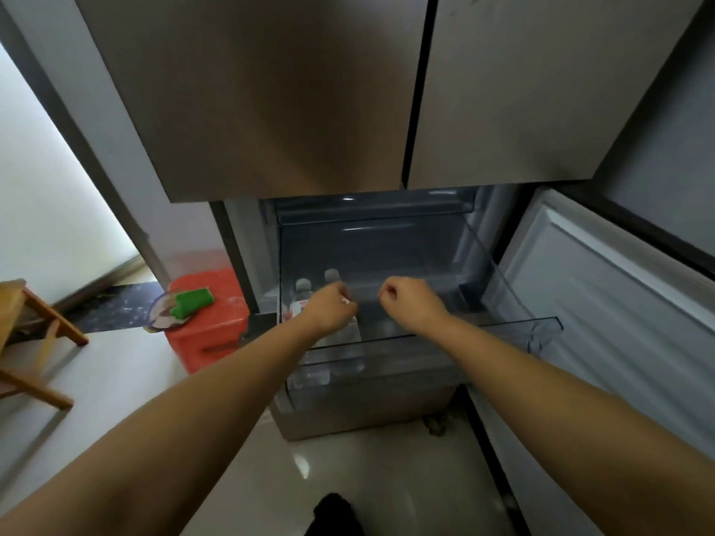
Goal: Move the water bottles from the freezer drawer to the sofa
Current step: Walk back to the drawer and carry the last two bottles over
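The clear freezer drawer is pulled out under the fridge's upper doors. Two water bottles with grey caps lie side by side at its left end. The left bottle has a red label. My left hand lies over the right bottle, fingers curled round its upper part, so that the cap shows beyond the hand and the body below it. My right hand hovers inside the drawer to the right of the bottles, curled into a fist that holds nothing.
The lower freezer door stands open on the right. A red plastic stool with a plate and a green object on it stands left of the fridge. A wooden stool is at far left. Pale floor lies below.
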`<state>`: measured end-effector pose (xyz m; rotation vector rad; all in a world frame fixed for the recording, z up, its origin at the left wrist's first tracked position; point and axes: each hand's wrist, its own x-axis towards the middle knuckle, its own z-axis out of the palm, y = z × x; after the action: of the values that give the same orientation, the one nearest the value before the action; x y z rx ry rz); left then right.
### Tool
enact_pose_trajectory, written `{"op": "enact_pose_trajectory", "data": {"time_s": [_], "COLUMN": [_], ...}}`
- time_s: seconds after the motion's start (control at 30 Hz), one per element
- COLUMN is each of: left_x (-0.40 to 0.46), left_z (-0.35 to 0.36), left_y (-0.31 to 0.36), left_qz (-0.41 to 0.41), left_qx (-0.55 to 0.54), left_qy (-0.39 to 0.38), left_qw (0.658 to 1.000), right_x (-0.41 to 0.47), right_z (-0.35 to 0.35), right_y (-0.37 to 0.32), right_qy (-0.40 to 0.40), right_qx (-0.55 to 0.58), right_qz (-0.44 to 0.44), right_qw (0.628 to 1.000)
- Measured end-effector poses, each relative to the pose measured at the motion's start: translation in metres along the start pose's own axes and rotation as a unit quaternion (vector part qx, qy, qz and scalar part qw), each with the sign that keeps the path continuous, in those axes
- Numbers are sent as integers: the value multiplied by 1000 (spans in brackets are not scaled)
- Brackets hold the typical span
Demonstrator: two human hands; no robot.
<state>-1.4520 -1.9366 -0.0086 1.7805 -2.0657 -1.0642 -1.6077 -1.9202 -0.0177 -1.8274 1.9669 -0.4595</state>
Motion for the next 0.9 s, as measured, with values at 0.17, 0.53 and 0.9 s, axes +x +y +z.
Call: {"op": "enact_pose_trajectory", "data": {"time_s": [0.17, 0.53, 0.9], "left_x": [49, 78, 83], "left_z": [9, 32, 13], "left_y": [-33, -47, -56], "left_qz": [-149, -305, -317], "left_qx": [89, 5, -168], "left_qy": [-39, 29, 25], "left_qw": [984, 952, 933], "right_x": [53, 93, 101], "right_z": [40, 84, 77], "right_y": [-2, -13, 27], "right_qy": [-190, -338, -329], "right_qx": [0, 64, 143], "right_qz": [50, 140, 160], "right_qw": [981, 928, 920]}}
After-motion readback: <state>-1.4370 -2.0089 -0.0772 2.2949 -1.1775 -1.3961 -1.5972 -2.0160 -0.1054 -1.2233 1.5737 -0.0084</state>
